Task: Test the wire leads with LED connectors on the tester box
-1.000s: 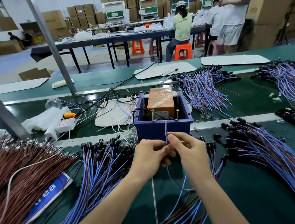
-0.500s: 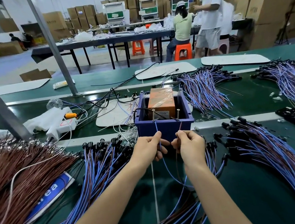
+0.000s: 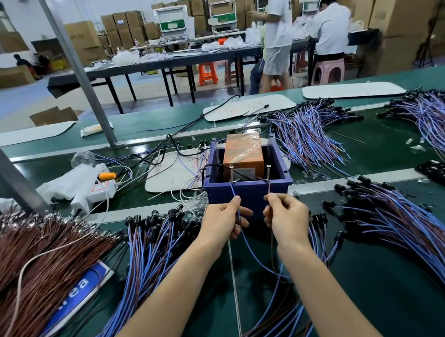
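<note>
A green surface in a hall stacked with cartons carries the work; other people occupy a dark table far beyond the hands. The tester box (a blue bin holding an orange unit) stands just ahead of both hands.

The left hand pinches the blue lead between thumb and forefinger; the right hand pinches the brown lead likewise. Each lead rises to one of two metal posts at the box's near edge; whether the tips actually touch cannot be told. The pair's LED connector cannot be picked out; both leads run back between the forearms.

Probable faults:
- A tip may slide off its post, since thin wire flexes above the pinch.
- The bare ends could bridge if the hands drift together.
- Weak contact would read as a false fail.

Obstructions:
- A bundle of leads with black connectors lies just left of the left hand; a second bundle lies just right of the right hand.
- Loose leads under the forearms may snag the pair on withdrawal.
- A brown wire heap lies well left.
</note>
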### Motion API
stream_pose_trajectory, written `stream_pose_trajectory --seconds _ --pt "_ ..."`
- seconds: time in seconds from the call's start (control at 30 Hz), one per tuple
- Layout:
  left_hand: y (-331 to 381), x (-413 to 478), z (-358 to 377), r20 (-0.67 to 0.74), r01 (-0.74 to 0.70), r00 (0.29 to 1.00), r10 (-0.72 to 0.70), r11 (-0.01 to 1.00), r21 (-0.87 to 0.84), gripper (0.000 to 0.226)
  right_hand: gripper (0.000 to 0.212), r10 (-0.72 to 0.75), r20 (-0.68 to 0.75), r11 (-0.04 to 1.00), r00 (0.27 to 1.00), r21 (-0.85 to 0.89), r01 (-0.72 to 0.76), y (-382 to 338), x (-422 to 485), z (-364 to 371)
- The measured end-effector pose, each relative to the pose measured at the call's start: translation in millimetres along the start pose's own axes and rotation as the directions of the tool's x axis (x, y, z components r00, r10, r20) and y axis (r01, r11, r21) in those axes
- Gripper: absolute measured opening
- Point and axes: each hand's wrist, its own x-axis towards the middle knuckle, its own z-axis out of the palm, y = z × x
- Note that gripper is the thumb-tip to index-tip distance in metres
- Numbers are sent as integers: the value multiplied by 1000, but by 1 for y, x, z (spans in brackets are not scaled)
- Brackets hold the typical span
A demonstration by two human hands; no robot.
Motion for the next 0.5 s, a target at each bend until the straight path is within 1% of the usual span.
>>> stream_pose_trajectory --seconds 0.17,0.4,0.5 --pt "-2 3 1 0 -8 1000 8 1000 -11 42 22 0 8 1000 1000 -2 0 1 0 -2" --pt "-3 7 -2 -7 -38 999 38 999 -17 26 22 5 3 1000 1000 14 -5 1 0 -3" --pt "-1 9 -3 -52 -53 997 53 999 -4 24 22 7 4 1000 1000 19 -7 1 2 -3"
